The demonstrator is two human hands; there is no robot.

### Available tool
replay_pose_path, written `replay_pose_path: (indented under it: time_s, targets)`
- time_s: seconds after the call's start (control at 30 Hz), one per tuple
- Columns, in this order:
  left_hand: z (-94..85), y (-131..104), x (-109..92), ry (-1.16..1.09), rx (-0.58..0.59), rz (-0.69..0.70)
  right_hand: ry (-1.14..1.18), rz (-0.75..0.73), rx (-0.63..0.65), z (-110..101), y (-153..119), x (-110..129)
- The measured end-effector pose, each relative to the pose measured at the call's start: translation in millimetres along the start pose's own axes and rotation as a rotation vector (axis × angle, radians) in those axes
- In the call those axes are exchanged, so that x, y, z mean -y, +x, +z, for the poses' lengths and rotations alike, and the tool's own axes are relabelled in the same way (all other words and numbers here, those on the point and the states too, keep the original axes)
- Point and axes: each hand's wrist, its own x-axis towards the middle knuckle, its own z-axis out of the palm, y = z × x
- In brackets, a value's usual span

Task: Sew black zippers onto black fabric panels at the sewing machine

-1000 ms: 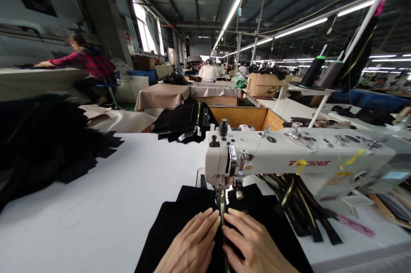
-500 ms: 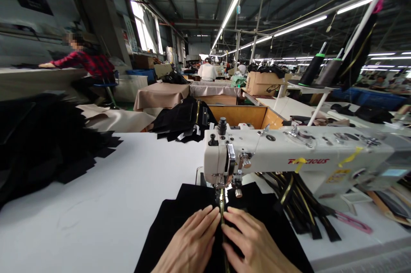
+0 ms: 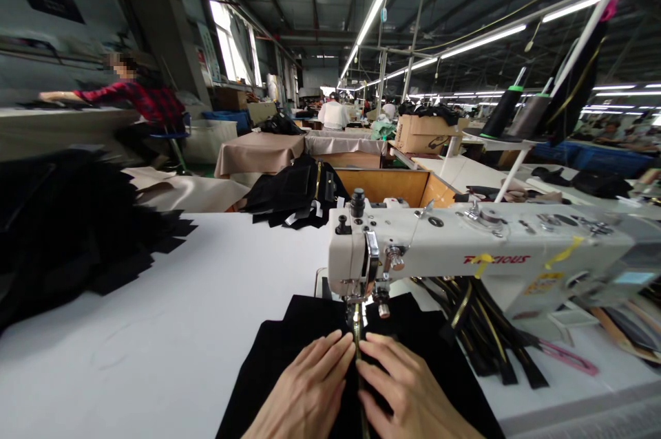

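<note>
A piece of black fabric (image 3: 279,346) lies under the head of a white sewing machine (image 3: 413,239). Down its middle runs a zipper (image 3: 357,337) with gold teeth, its far end beneath the presser foot (image 3: 356,312). My left hand (image 3: 310,384) rests flat on the fabric, fingers stretched along the zipper's left side. On the other side my right hand (image 3: 395,384) lies with fingers extended, their tips at the zipper's right edge. Neither hand grips anything. The near part of the zipper shows only partly between the hands.
Black fabric pieces are heaped on the left (image 3: 87,226), with another black stack (image 3: 294,191) behind the table. Loose zippers (image 3: 485,329) and pink-handled scissors (image 3: 568,356) lie under the machine arm. Thread cones (image 3: 500,112) stand at right. A person in a plaid shirt (image 3: 134,105) sits far left.
My hands, the fabric and the zipper show no clear movement. At the far left, the seated person's arm has reached further out to the left.
</note>
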Motion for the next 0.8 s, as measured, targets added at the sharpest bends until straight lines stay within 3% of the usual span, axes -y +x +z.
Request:
replay_pose_path:
  time_s: [0.2, 0.43, 0.8]
  targets:
    - [-8.0, 5.0, -3.1, -0.016, 0.023, -0.003, -0.025, 0.034, 0.048, -4.5, 18.7, -4.8]
    - [-13.0, 13.6, -1.5, -0.059, 0.106, -0.070, -0.154, 0.081, 0.136, 6.9, 27.3, -19.3]
    - [-7.7, 21.1, 5.0, -0.098, 0.074, -0.114, 0.019, 0.158, 0.210, 6.1, 44.3, -32.4]
